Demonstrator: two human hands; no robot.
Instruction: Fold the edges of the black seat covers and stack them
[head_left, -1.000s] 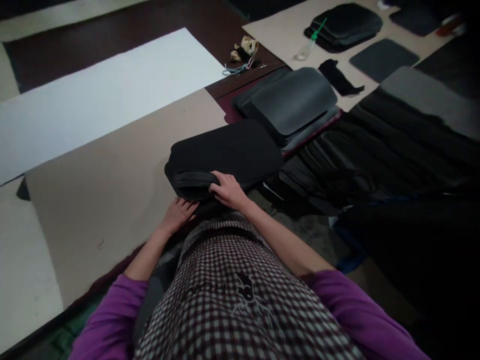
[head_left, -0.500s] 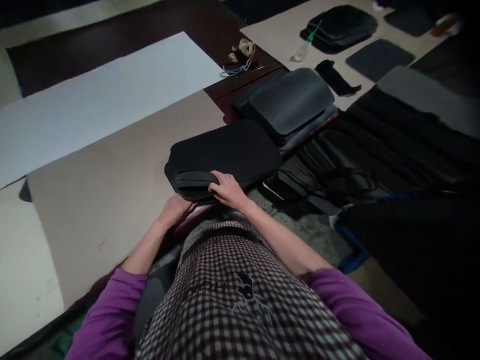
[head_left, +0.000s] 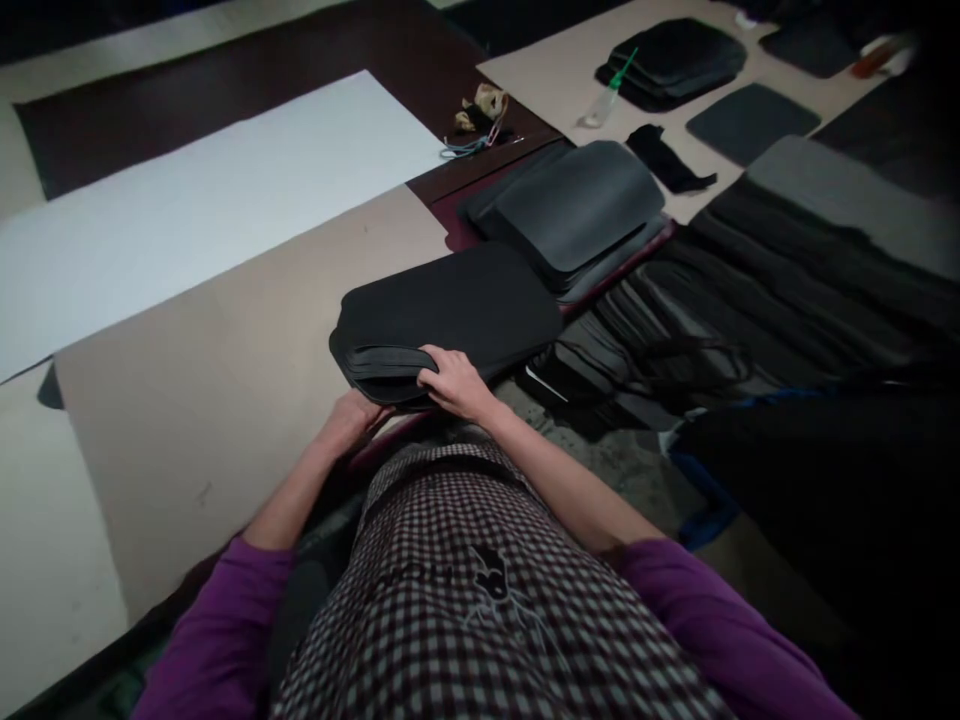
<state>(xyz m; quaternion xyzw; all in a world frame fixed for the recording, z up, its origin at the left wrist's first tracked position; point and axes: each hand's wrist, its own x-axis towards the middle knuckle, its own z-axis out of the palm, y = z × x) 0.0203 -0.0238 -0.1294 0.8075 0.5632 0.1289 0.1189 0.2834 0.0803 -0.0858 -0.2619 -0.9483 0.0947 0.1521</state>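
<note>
A stack of black flat sheets with rounded corners (head_left: pixel 450 300) lies at the table's front edge, close to my body. My right hand (head_left: pixel 457 382) grips the near edge of the upper sheets, thumb and fingers closed round them, and lifts that edge so the layers part. Below the lifted layers, my left hand (head_left: pixel 354 418) is at the stack's near left corner. Its fingers go under the lower sheets and are mostly hidden, so what they hold cannot be seen. Behind the stack rests a second pile of shinier dark grey sheets (head_left: pixel 585 205).
Beige paper (head_left: pixel 225 370) and a long white sheet (head_left: pixel 225 190) cover the table's left part. Further off are a bottle with a green nozzle (head_left: pixel 602 105), a black cloth strip (head_left: pixel 667 160) and more dark sheets (head_left: pixel 679 60). Several dark stacked pieces (head_left: pixel 660 320) stand below right.
Both hands keep nearly the same places on the black stack. The view has shifted very slightly; nothing has been let go or taken up.
</note>
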